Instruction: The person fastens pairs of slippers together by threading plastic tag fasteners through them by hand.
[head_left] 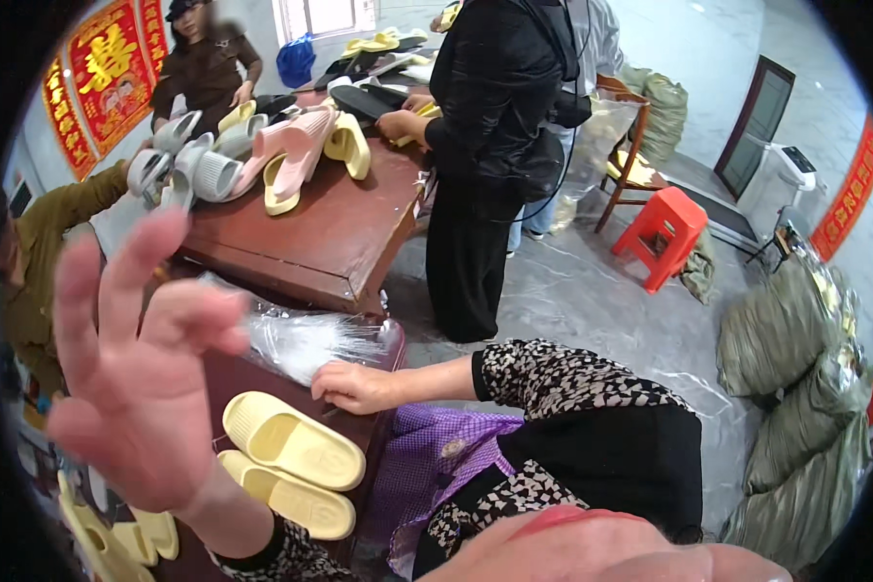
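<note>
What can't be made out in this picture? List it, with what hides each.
All in the head view:
What lies behind the raised left hand: the hand covers it.
Whether the right hand grips anything: the hand itself hides this.
Single white strands: too fine.
The yellow slipper at lower left: cut off by the lower edge.
Most contents of the grey-green sacks: covered by their fabric.

Slippers (pixel 306 454): 2, pale yellow, broad straps, soles down, side by side, just left of my right hand (pixel 354 388). Plastic bundle (pixel 296 338): transparent, whitish, lying just beyond my fingertips.
</note>
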Available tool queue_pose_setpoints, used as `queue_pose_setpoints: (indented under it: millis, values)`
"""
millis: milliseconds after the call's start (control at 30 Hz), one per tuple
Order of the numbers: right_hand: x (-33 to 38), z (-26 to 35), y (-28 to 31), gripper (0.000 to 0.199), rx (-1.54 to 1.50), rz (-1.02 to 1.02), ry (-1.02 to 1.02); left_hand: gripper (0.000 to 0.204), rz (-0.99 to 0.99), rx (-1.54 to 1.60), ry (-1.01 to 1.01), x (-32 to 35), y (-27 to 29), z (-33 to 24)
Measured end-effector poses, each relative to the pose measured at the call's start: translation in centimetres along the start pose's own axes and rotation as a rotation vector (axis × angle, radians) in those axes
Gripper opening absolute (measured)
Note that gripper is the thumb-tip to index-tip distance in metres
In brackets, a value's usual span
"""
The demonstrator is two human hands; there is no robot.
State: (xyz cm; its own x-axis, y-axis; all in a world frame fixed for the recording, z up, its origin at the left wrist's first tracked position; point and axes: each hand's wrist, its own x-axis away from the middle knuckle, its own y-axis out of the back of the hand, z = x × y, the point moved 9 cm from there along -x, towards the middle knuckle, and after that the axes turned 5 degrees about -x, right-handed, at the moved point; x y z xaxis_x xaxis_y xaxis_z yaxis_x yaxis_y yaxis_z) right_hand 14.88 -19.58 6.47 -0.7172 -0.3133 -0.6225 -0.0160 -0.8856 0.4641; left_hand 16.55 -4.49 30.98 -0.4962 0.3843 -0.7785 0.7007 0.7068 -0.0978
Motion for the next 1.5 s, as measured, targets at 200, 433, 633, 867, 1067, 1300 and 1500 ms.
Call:
queue_pose_setpoints:
  millis: [200,433,633,867,1067,1300,1500]
  values:
    - [-1.3,2.9,-0.8,0.014,-0.024,-0.021,0.151,0.068,0.045,-0.049,-0.047,-3.1,-0.1,0.9]
    - [-1.7,3.5,-0.2,0.016,0.002,0.006,0.175,0.068,0.106,-0.097,-0.146,-7.5,-0.3,2.7]
    - [-0.3,2.4,-0.2,0.017,0.002,-0.022,0.143,0.067,0.041,-0.252,-0.225,-7.8,0.6,0.7]
    - [-1.2,2.6,-0.8,0.017,0.031,-0.001,0.168,0.066,0.063,-0.331,-0.165,-6.5,-0.3,-0.6]
    - [-0.5,3.0,-0.8,0.018,0.049,0.0,0.202,0.065,0.031,-0.453,-0.217,-5.5,-1.1,-4.1]
    - [-0.8,3.3,-1.1,0.016,0.141,-0.01,0.25,0.064,-0.003,-0.596,-0.252,-3.9,-0.9,-8.2]
    - [-0.7,3.8,-1.3,0.015,0.126,0.012,0.254,0.063,-0.02,-0.692,-0.292,-3.5,-0.8,-10.5]
